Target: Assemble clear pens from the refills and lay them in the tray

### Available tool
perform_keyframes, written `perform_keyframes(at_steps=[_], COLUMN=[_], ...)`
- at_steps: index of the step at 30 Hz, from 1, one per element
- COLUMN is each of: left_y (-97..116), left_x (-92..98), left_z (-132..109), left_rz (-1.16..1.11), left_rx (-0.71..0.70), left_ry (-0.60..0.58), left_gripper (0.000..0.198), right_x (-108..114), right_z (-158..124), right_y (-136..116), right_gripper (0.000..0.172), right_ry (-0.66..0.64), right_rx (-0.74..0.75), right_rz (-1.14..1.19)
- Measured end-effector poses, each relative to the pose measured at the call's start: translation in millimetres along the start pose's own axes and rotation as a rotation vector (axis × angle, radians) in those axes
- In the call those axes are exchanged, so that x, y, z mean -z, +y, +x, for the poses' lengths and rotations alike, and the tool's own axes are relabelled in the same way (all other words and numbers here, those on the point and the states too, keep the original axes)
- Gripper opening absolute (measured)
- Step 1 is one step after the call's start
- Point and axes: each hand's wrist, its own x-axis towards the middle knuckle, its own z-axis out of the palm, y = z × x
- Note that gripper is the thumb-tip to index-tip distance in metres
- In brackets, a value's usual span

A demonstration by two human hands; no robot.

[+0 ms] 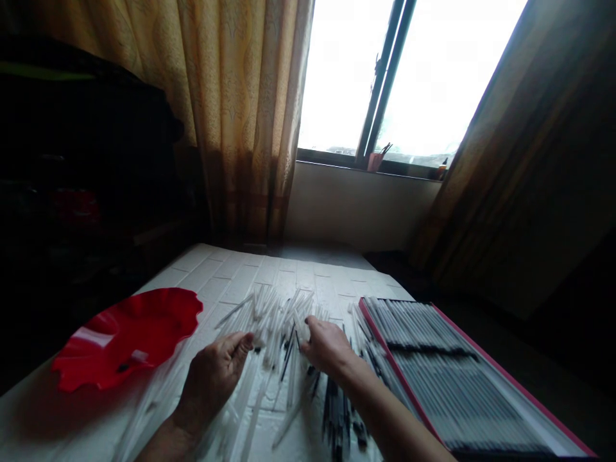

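My left hand (pixel 216 372) is closed in a pinch, with the end of a clear plastic tube (pixel 258 342) at its thumb and fingertip. Over the middle of a loose heap of clear tubes (pixel 264 308), my right hand (pixel 328 346) has its fingers drawn together. Thin dark sticks (pixel 289 353) lie right by those fingertips; whether one is between them is hidden. Below the right wrist lies a bunch of black slim rods (pixel 337 410). More clear tubes (pixel 154 398) spread in front of and left of my left hand, blurred.
At left stands a red wavy-rimmed bowl (pixel 96 340) with a small dark piece in it. On the right a pink-edged box (pixel 399 378) holds rows of slim grey-clear sticks with black ends. The table (pixel 226 273) has a white brick-pattern top. Beyond are curtains (pixel 240 115) and a window.
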Motion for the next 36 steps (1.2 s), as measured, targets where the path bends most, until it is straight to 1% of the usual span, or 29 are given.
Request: perform_keyframes(at_steps=[4, 8, 9, 12, 14, 16, 18, 21, 23, 25, 27, 30, 33, 36], left_y=[6, 17, 19, 22, 22, 24, 29, 43, 52, 58, 62, 64, 68, 70], left_x=[-2.5, -15.5, -20.0, -32.2, -36.4, -36.1, -31.4, -20.9, -16.5, -17.0, -22.7, -36.4, -48.9, -52.7], left_z=[-2, -12, -15, -23, -24, -24, -21, -13, -5, 5, 15, 26, 32, 35], left_rz=[-0.012, -0.032, -0.025, 0.033, 0.082, 0.125, 0.156, 0.203, 0.263, 0.288, 0.324, 0.382, 0.419, 0.431], left_rx=[-0.064, -0.181, -0.215, -0.286, -0.295, -0.274, -0.228, -0.138, -0.083, -0.066, -0.052, -0.021, 0.016, 0.055], left_ry=[-0.033, -0.096, -0.113, -0.143, -0.147, -0.161, -0.195, -0.291, -0.397, -0.430, -0.450, -0.459, -0.450, -0.449], left_gripper=[0.040, 0.015, 0.013, 0.019, 0.019, 0.019, 0.018, 0.019, 0.020, 0.019, 0.017, 0.014, 0.015, 0.015], right_x=[13, 19, 19, 14, 9, 4, 0, -3, -4, -5, -6, -6, -6, -5], right_z=[-10, -26, -30, -38, -41, -42, -42, -43, -44, -45, -46, -48, -47, -45], right_y=[24, 46, 51, 62, 67, 70, 70, 68, 67, 66, 66, 69, 71, 73], right_gripper=[0.018, 0.025, 0.027, 0.031, 0.031, 0.032, 0.033, 0.035, 0.036, 0.037, 0.038, 0.039, 0.042, 0.045], right_ry=[0.021, 0.062, 0.080, 0.171, 0.224, 0.234, 0.214, 0.182, 0.178, 0.177, 0.177, 0.190, 0.209, 0.221], right_rx=[0.064, 0.089, 0.091, 0.124, 0.133, 0.100, 0.048, 0.010, 0.011, 0.013, 0.019, 0.027, 0.017, -0.007], right_rz=[0.263, 0.528, 0.608, 0.891, 1.046, 1.148, 1.237, 1.285, 1.301, 1.329, 1.348, 1.359, 1.372, 1.385])
